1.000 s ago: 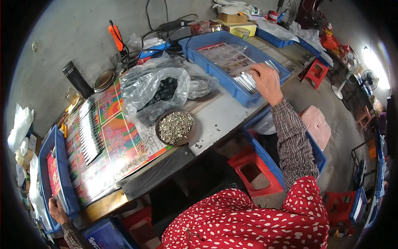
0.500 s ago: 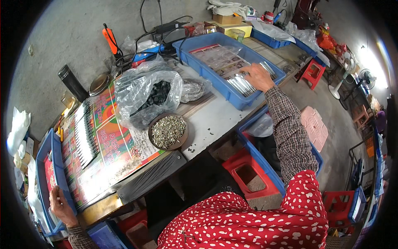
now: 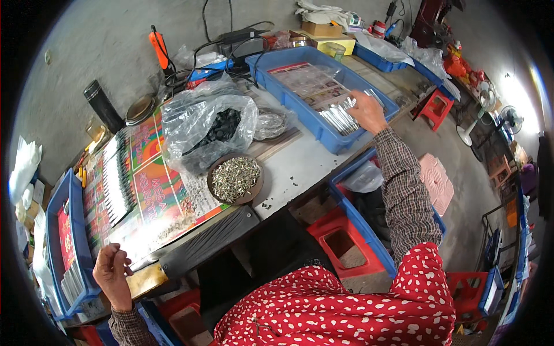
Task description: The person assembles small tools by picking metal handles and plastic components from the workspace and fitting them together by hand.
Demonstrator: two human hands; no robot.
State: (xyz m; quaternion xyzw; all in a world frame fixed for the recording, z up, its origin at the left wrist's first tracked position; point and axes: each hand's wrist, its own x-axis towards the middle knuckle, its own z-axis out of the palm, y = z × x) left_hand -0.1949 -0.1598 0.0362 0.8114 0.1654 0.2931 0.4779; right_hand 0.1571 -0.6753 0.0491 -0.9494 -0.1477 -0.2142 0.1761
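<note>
My right hand [image 3: 369,112] is over the right end of a long blue tray [image 3: 314,130]. Its fingers are closed on slim silver tubes [image 3: 339,118] that lie there side by side; the exact grip is partly hidden. My left hand [image 3: 113,275] is raised beside a smaller blue tray [image 3: 86,262] at the left edge. Its fingers are loosely bent and apart, with nothing visible in them. Inside that left tray is a bundle of slim pale pieces [image 3: 72,284]. A round bowl of small metal parts [image 3: 235,180] sits at the table's front edge.
A clear plastic bag [image 3: 179,130] of black pieces lies mid-table. A row of slim white pieces with dark ends [image 3: 118,184] rests on the colourful printed sheet. Behind stand a black cylinder [image 3: 104,106] and cables. A red stool [image 3: 346,245] and another blue tray [image 3: 369,245] are below.
My left hand has lifted out of the left tray and moved right, uncovering the pale pieces there. My right hand has shifted slightly right over the silver tubes.
</note>
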